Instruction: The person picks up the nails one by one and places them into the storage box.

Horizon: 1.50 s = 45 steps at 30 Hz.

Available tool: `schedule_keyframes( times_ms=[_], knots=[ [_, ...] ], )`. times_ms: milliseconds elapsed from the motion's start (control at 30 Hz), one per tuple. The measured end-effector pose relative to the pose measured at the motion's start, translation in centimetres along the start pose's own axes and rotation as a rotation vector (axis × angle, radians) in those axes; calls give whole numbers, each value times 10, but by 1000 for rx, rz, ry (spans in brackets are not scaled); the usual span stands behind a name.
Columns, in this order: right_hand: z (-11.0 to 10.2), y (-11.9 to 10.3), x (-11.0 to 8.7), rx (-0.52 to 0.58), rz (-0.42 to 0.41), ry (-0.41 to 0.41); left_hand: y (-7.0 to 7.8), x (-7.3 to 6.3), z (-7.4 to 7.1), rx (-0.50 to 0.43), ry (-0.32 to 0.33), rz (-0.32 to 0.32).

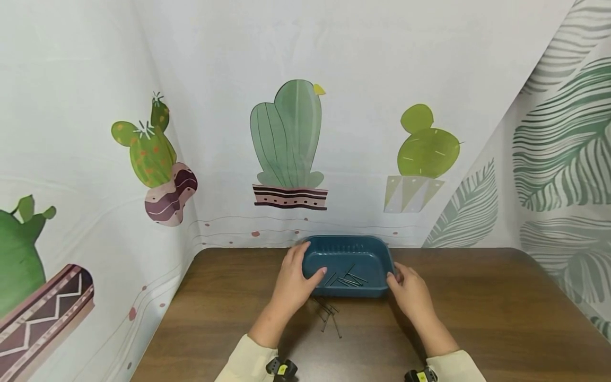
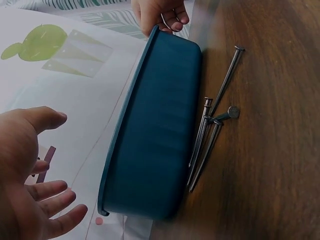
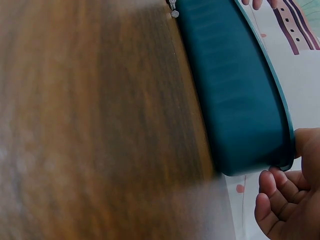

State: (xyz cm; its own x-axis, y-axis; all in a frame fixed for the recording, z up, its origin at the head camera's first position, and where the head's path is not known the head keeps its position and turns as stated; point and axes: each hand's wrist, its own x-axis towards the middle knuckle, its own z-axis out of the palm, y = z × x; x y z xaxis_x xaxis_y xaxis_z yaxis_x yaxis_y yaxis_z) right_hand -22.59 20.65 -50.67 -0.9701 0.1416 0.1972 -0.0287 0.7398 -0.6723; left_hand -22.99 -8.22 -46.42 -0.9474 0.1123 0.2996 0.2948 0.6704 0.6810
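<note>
A dark teal rectangular tray [image 1: 343,292] sits at the back of the table, with several long nails [image 1: 350,281] lying inside it. My right hand [image 1: 411,291] pinches the tray's right end, thumb on the rim and fingers curled beneath it, as the right wrist view also shows. At the left end, my left hand [image 1: 295,276] is spread, its thumb and fingers apart; in the left wrist view a gap shows between this hand [image 2: 30,175] and the tray's rim [image 2: 117,130]. Several more nails [image 1: 329,315] lie crossed on the table just in front of the tray.
The brown wooden table [image 1: 229,318] meets a white cloth backdrop [image 1: 353,42] printed with cacti and leaves, right behind the tray. Each wrist wears a black strapped device, and pale sleeves cover both forearms.
</note>
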Motion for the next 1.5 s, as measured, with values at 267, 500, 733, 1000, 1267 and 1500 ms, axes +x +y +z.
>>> schedule_keyframes(
  times_ms=[267,500,733,1000,1267,1500],
  knots=[
    [-1,-1,1,2,-3,-5,-3,-2,0,7,7,6],
    [0,-1,1,-8,2,-10,-7,-7,-1,14,3,6],
    [1,0,1,-6,0,-1,-8,-14,-2,46,28,61],
    [1,1,1,-4,6,-8,-7,-25,-4,110,65,139],
    [1,3,1,5,23,-18,0,-33,-7,138,33,195],
    [1,4,0,10,40,-25,3,-42,-8,154,-57,218]
  ],
)
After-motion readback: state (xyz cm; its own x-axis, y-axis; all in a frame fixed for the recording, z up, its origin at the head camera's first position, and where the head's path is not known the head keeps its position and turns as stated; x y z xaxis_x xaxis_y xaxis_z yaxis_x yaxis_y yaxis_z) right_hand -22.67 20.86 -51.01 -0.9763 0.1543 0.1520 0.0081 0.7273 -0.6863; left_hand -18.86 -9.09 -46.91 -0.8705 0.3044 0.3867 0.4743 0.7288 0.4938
